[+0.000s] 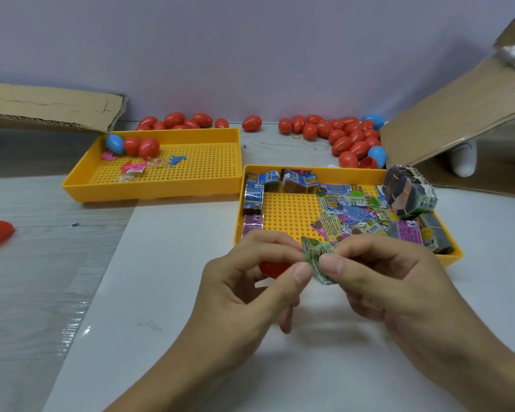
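Leaflet (318, 257) pinched at both edges by left hand (250, 295) and right hand (396, 283), held above desk (161, 292) before yellow tray (239, 203) | judged: being folded small to suit red egg half (272, 269) behind left fingers.

Purple bundle (406, 231): carried a boxed "6" or "9".
Loose leaflet (329, 223): carried the same digit.
Held leaflet (320, 257): print was too small to read.

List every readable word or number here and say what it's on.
"9", or a turned "6": white box on the purple leaflet in the right yellow tray.
Print on the other leaflets and on the folded leaflet pinched by left hand and right hand: too blurred to read.
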Demonstrator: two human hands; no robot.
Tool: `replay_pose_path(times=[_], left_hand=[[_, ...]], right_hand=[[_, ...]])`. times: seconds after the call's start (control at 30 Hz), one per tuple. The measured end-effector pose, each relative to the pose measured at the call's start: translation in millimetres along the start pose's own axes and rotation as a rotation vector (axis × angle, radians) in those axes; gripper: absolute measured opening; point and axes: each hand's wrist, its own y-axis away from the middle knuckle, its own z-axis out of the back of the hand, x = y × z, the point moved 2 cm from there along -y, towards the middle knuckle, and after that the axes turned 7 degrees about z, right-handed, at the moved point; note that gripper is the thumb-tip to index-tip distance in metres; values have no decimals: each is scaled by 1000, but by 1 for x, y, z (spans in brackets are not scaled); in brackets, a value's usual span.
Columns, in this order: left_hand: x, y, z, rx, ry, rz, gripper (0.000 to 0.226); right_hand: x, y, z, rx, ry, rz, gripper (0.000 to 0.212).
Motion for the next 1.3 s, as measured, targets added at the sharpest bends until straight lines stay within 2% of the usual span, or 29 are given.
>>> replay_pose_path(times=[0.2, 0.33, 0.47, 0.6, 0.77, 1.03, 1.17, 1.3], left_hand=[[3, 0, 3, 0, 111, 98, 6], [2, 0, 2, -135, -91, -42, 11], [0, 4, 2, -202, -199, -95, 8], [-1, 8, -1, -156, -218, -114, 3], [-2, 8, 0, -164, -241, -115, 4], [-2, 10, -7, -128, -453, -232, 11], [-1, 8, -3, -137, -287, -143, 13], [0, 6, -1, -116, -119, -109, 32]], right_hand=[[1, 0, -2, 4, -38, -60, 53], [1, 0, -2, -27, -59, -45, 54], [4, 2, -6, 120, 0, -92, 53], [0, 2, -4, 70, 98, -133, 43], [-1, 1, -1, 44, 58, -140, 29], [-1, 1, -2, 58, -11, -154, 32], [-4, 1, 1, -29, 2, -132, 29], [3, 1, -1, -34, 93, -3, 22]])
